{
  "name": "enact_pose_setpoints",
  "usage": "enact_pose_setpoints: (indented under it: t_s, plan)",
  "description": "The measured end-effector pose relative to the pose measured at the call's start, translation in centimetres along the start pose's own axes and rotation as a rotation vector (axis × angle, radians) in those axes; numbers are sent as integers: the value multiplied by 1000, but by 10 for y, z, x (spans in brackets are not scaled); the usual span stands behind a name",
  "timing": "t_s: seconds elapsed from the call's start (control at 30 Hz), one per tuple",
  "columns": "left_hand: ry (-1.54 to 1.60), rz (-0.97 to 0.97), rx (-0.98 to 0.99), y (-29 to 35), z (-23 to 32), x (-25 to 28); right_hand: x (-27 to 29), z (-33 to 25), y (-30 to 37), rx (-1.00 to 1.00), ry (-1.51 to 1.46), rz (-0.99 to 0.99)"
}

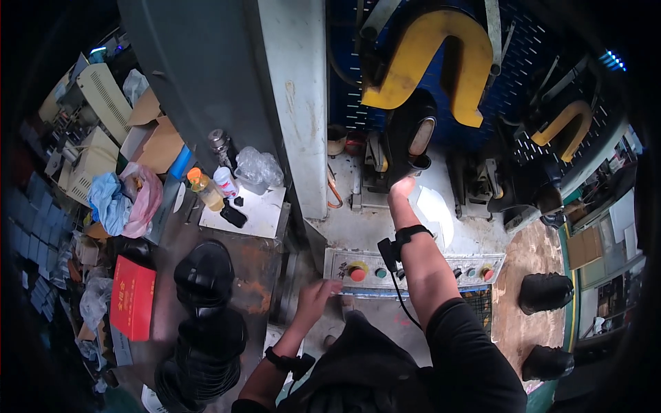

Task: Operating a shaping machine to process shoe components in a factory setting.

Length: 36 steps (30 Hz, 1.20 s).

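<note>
And the black boot (405, 127) is reached by right hand (401, 187), left hand (317, 297) placed by control panel (337, 261), perhaps for balance; neither grip can be told

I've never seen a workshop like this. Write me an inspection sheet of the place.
Surface: pale machine bench, stained.
Job's things: black shoe-shaped piece by a yellow arch.
Clutter: orange-capped bottle and crumpled clear plastic on the side stand; red box farther left.
Hands: left hand near the control panel's left end; right hand at the piece, partly hidden.
Cables: thin black cable beside the right forearm.
Surroundings: black shoe-like items on a right-hand board.
</note>
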<state>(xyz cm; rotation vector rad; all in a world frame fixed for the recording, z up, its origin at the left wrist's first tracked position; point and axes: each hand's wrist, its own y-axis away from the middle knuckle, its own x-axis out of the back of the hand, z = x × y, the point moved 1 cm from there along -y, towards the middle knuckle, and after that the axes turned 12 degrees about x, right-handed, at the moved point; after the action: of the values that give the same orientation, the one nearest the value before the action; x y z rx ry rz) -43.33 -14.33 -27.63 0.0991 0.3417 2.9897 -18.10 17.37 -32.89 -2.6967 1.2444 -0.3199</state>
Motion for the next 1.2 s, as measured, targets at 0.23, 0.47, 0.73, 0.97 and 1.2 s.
enact_pose_setpoints:
  t_s: [0.23,0.47,0.73,0.97,1.2]
  plan:
    - [-52,0,35,17,-2,8,12,-27,10,163,110,-112]
    - [107,73,110,29,4,-12,6,-39,18,308,278,-184]
    - [7,-119,-172,8,105,-147,135,-19,53,-220,-381,-611]
    - [-291,-31,-642,-40,206,-351,451,-6,52,-554,-507,-771]
    - [-766,709,-1009,-80,237,-401,610,34,13,-602,-525,-550]
